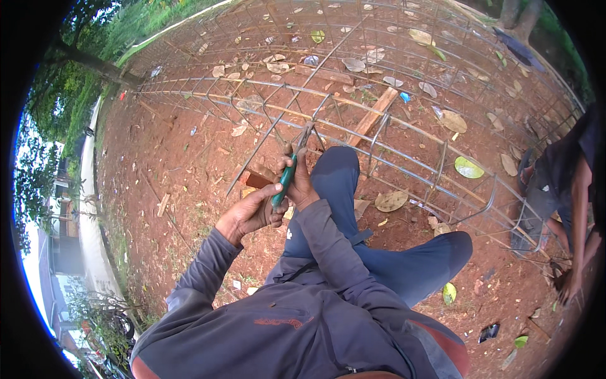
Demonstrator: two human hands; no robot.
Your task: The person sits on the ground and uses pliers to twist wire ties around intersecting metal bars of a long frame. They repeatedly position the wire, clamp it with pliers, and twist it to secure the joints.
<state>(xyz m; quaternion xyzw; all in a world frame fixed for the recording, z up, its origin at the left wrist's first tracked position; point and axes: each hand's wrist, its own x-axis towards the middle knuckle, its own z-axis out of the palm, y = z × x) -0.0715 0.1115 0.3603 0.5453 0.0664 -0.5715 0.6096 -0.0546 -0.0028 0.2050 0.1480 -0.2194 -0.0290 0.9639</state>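
Green-handled pincers (285,183) are held in front of me, their metal jaws pointing away, up against a crossing of bars on the rebar cage (404,123). My left hand (251,211) is closed around the lower end of the handles, thumb laid along the green grip. Higher up, my right hand (303,184) has its fingers wrapped round the same handles, close to the jaws. Whether a tie wire sits in the jaws is too small to tell. The cage is a long frame of straight bars with bent stirrups, running from far left to near right.
A wooden block (374,117) lies under the cage, and a reddish brick (255,178) is beside my hands. A wider bar mesh (353,38) spreads behind. At the right, a co-worker's arm (581,221) reaches down by the cage end. Dry leaves (391,201) litter the red soil.
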